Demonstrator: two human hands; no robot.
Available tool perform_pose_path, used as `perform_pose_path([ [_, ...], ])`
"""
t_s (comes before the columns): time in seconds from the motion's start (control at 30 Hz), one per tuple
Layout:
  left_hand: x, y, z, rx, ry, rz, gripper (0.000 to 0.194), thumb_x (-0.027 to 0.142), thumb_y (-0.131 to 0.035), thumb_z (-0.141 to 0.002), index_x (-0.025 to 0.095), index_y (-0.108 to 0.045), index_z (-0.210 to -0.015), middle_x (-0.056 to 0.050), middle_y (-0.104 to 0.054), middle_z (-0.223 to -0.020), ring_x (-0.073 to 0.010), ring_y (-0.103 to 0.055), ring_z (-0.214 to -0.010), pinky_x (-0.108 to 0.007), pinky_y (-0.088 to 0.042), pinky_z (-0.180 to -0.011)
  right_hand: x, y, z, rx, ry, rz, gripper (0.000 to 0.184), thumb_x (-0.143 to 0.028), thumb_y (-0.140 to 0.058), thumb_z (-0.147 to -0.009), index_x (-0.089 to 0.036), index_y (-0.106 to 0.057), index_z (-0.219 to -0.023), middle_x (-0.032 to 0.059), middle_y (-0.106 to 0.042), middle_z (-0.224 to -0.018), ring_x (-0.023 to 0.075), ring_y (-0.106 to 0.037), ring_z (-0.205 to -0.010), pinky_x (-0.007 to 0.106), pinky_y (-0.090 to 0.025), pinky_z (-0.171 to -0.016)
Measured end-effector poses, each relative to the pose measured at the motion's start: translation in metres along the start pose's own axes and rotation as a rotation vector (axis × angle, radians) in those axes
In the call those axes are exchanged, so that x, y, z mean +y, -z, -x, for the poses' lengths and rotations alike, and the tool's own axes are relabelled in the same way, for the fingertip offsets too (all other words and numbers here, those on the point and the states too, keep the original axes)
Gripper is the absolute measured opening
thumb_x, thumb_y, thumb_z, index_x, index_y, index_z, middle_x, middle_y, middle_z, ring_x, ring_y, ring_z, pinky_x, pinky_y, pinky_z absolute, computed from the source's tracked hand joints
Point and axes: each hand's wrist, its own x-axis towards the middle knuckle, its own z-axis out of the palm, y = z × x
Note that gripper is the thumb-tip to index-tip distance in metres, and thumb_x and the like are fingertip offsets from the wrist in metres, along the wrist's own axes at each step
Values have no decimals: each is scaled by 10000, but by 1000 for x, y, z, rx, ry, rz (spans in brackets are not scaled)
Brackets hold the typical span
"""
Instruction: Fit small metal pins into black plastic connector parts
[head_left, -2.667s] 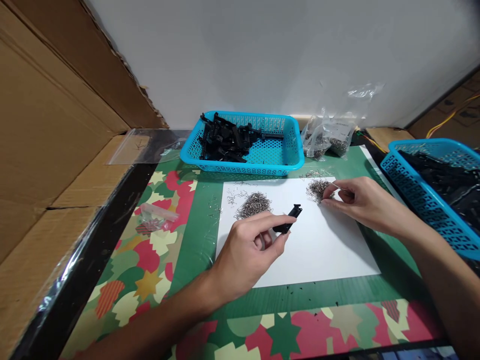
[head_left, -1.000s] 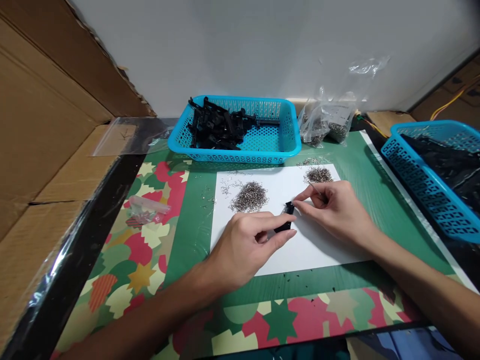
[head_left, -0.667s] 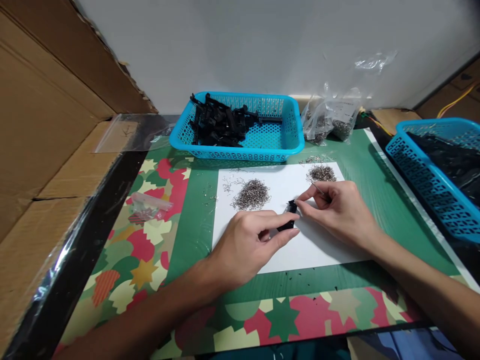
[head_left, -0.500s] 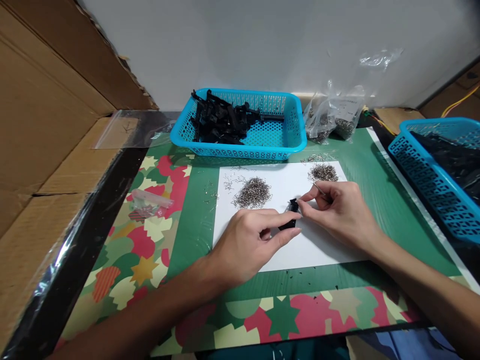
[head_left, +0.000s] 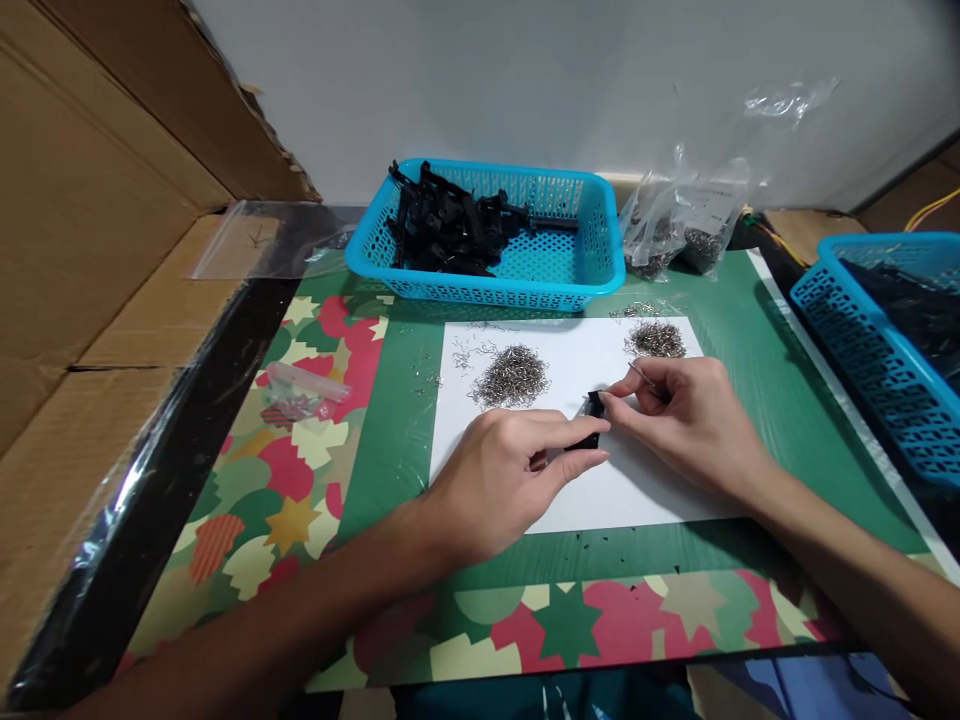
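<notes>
Over the white paper [head_left: 487, 490], my left hand [head_left: 517, 470] pinches a small black plastic part [head_left: 592, 438] between thumb and index finger. My right hand [head_left: 679, 415] is closed beside it, its thumb tip touching the upper end of the part. A thin metal tool [head_left: 643, 376] sticks out from the curled right fingers; most of it is hidden. Left of the part lies a pile of small bent metal wire pieces [head_left: 514, 377]. A smaller pile of metal pieces [head_left: 655, 339] sits just beyond my right hand.
A blue basket [head_left: 480, 290] holding black plastic parts stands at the back. Another blue basket [head_left: 862, 345] is at the right. Plastic bags of metal pieces [head_left: 701, 240] lean near the wall. A clear plastic packet [head_left: 304, 390] rests on the left; cardboard [head_left: 97, 220] walls that side.
The whole view has shifted slightly, so things appear a little farther right and up. Both hands keep nearly the same pose on the black part.
</notes>
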Motion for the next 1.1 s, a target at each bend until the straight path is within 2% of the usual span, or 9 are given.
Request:
perform_pose_path([
  [0.27,1,3,-1,-11,41,50,289,235,-707,-1022,212,-820,-1287,-13,-701,-754,-127,-502,-604,-248,-395,-548,0,9,-5,-91,14,-3,256,-335,-673,-913,-167,-742,-733,-62,-344,-526,106,-311,-516,287,-222,-505],
  [0.4,1,3,-2,-3,68,55,267,202,-716,-1011,204,-833,-1251,5,-661,-732,-120,-504,-608,-256,-402,-580,1,16,-6,-149,-33,-18,309,-407,-622,-1013,-177,-801,-909,-30,-480,-554,126,-372,-527,294,-263,-511],
  [0.5,0,4,-1,-9,72,47,254,209,-721,-1011,207,-835,-1239,7,-653,-737,-119,-505,-615,-256,-404,-589,2,18,-5,-68,-37,-51,313,-441,-610,-1038,-190,-797,-1020,-1,-584,-633,134,-416,-528,304,-281,-512],
  [0.63,-2,4,0,-26,76,21,242,253,-703,-1033,226,-826,-1240,9,-650,-739,-117,-486,-606,-257,-410,-590,8,18,-4,99,-39,-209,429,-487,-513,-1079,-191,-807,-980,2,-501,-593,162,-437,-546,322,-336,-551],
  [0.73,-3,4,1,-28,59,5,246,260,-695,-1042,228,-817,-1253,13,-642,-737,-117,-496,-608,-262,-417,-604,11,18,-6,92,18,-393,463,-519,-474,-1084,-211,-819,-1066,73,-666,-834,228,-614,-796,358,-484,-759],
  [0.8,-3,4,1,-35,35,2,248,243,-702,-1039,226,-812,-1260,9,-659,-762,-119,-517,-625,-265,-428,-627,11,18,-8,87,52,-431,478,-559,-478,-1076,-234,-828,-1083,99,-704,-1059,250,-636,-950,369,-499,-852],
  [0.83,-3,4,1,-39,24,4,248,233,-707,-1035,220,-810,-1261,5,-671,-781,-121,-529,-635,-267,-433,-636,11,18,-8,87,38,-433,504,-590,-478,-1071,-235,-834,-1060,98,-700,-1053,239,-631,-920,355,-499,-812],
  [0.97,-2,5,2,-53,17,-5,251,195,-707,-1026,182,-801,-1258,-14,-691,-839,-129,-561,-667,-266,-441,-639,10,16,-12,-23,-147,-616,618,-711,-477,-1044,-186,-771,-901,16,-565,-590,150,-491,-480,300,-377,-483],
  [1.1,0,8,3,-61,10,-40,252,186,-682,-1035,179,-790,-1263,-23,-697,-875,-134,-579,-692,-261,-446,-636,10,12,-18,-125,-237,-935,601,-771,-596,-960,-181,-673,-872,26,-640,-580,208,-667,-484,321,-532,-475],
])
